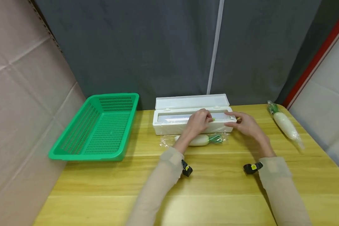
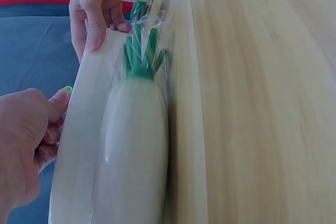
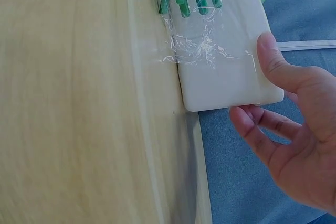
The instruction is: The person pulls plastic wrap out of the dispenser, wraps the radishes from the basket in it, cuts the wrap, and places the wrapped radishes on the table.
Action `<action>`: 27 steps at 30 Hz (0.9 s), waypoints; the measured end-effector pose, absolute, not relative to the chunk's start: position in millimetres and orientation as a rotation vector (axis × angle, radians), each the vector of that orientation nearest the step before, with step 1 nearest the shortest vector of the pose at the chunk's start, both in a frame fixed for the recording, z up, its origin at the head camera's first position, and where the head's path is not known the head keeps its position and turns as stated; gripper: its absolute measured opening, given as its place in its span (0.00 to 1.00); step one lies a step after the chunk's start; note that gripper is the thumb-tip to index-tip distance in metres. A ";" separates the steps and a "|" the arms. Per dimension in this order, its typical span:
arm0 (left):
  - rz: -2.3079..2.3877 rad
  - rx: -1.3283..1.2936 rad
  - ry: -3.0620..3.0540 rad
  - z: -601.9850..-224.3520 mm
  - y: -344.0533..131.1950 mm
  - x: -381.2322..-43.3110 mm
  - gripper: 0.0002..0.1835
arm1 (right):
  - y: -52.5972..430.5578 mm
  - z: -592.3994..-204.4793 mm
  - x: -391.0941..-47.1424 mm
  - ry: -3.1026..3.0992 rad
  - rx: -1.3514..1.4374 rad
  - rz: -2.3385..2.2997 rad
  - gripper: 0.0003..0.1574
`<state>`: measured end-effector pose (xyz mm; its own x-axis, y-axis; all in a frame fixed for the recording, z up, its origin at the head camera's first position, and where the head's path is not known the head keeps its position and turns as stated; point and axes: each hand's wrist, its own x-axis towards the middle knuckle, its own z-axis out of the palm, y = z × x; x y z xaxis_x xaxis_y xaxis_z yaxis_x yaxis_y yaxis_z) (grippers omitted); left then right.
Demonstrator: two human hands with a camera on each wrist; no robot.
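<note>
A long white plastic-wrap dispenser [image 1: 186, 128] lies with its lid [image 1: 190, 102] swung back. My left hand [image 1: 198, 121] is over its front edge, fingers curled and thumb at a small green slider [image 2: 68, 88]; the fingers partly hide that slider. My right hand [image 1: 244, 124] holds the dispenser's right end, thumb [image 3: 270, 56] on the front edge and fingertips at the end wall. Right along the dispenser's front lies a white radish [image 2: 135, 145] with green stalks, wrapped in clear film [image 3: 205, 48]. In the head view my left wrist covers part of this radish.
A green perforated basket [image 1: 124, 138] stands at the left of the wooden table [image 1: 214, 194]. Another film-wrapped radish [image 1: 286, 125] lies near the right edge. Behind the table hangs a grey curtain [image 1: 130, 47], with walls on both sides.
</note>
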<state>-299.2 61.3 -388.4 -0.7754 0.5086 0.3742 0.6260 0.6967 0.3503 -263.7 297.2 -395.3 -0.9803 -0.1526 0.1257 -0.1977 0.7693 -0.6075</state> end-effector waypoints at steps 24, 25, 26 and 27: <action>-0.720 -0.848 -2.660 -388.3 8.2 -295.0 0.07 | 295.1 -395.1 -262.3 -2.878 0.322 1.000 0.38; -0.724 -0.851 -2.658 -388.3 6.9 -295.1 0.07 | 295.2 -395.2 -262.2 -2.879 0.320 1.002 0.38; -0.728 -0.851 -2.656 -388.2 5.6 -295.1 0.07 | 295.2 -395.3 -262.3 -2.881 0.318 1.002 0.38; -0.731 -0.850 -2.654 -387.9 4.4 -294.9 0.07 | 295.3 -395.3 -262.4 -2.882 0.318 1.002 0.38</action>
<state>-294.9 4.4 -387.9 -0.7953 0.4689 0.3844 0.5996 0.7023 0.3839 -262.4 295.3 -395.3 -0.9758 -0.1705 0.1369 -0.2186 0.7654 -0.6053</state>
